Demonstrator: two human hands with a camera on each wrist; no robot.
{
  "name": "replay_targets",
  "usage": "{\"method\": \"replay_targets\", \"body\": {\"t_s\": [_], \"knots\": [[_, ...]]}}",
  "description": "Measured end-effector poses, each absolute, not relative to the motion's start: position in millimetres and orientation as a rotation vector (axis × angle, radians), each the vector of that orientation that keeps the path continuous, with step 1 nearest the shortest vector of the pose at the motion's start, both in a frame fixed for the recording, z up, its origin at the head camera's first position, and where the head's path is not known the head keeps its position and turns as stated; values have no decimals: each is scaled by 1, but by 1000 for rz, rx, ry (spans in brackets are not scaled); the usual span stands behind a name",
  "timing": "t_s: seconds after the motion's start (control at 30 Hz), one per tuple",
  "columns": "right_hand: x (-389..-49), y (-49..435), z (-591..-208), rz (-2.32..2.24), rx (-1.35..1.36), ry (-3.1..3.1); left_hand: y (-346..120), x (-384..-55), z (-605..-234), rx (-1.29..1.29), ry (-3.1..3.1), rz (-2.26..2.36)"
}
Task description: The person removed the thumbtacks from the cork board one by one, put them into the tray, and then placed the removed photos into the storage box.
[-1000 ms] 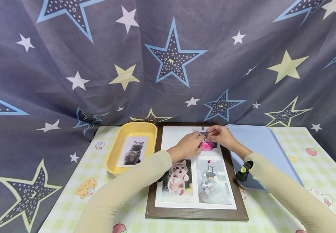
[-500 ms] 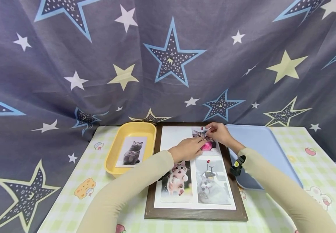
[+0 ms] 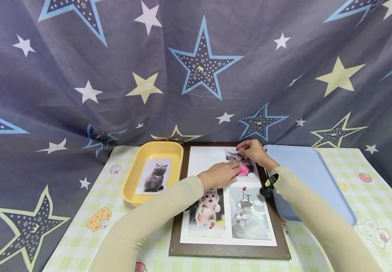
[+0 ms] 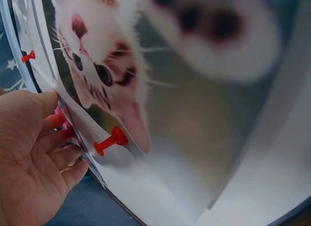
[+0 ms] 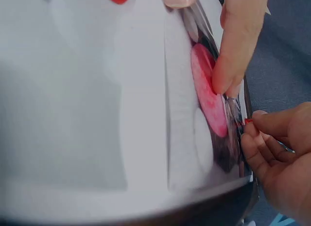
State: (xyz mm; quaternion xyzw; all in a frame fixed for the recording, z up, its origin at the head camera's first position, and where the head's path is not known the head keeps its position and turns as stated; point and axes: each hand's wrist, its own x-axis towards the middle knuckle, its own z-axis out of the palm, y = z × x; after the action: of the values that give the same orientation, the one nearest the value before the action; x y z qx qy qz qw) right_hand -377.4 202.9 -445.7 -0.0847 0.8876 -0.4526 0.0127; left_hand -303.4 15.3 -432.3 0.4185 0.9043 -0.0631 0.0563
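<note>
Thumb and fingertip of the right hand (image 3: 254, 151) meet around a red pin (image 5: 248, 121) at the upper edge of the pink-ball photo (image 3: 247, 172). This photo lies in the top right part of the white board (image 3: 204, 155), inside a brown frame (image 3: 230, 251). The left hand (image 3: 219, 175) grips nothing; its fingers reach out over the same photo and touch it. Whether the pin's point sits in the board I cannot tell, as the fingers hide it.

That small pinch looks like the weak spot. If the fingertips push or pull at a slant, the pin could bend, pop loose or slip away and roll towards the blue tray (image 3: 304, 170). The hands are close together, so a sudden jerk could prick the left fingers. Sideways drag might tear the paper around the pin, and if the left hand slid, the photo could turn askew.

Lower down, the kitten photo (image 3: 208, 213) and the white cat photo (image 3: 250, 219) lie side by side. The left sleeve (image 3: 144, 223) crosses close to the kitten photo; a careless sweep could rub it or catch its second pin (image 4: 111, 141). The grey cat photo (image 3: 155, 175) rests safely apart in the yellow tray (image 3: 163, 151).
</note>
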Motion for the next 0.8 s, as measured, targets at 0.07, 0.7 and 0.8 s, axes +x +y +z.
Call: {"method": "replay_targets", "body": {"t_s": [0.07,0.7,0.8], "knots": [[-380,201,-447,-1436,-242,2744,16,-304,-433,1270,2742,-200],[-392,204,-451,-1540,-173,2618,18,-308,-433,1324,2707,-337],[-393,204,-451,-1540,-142,2592,16,-308,-430,1333,2699,-327]]}}
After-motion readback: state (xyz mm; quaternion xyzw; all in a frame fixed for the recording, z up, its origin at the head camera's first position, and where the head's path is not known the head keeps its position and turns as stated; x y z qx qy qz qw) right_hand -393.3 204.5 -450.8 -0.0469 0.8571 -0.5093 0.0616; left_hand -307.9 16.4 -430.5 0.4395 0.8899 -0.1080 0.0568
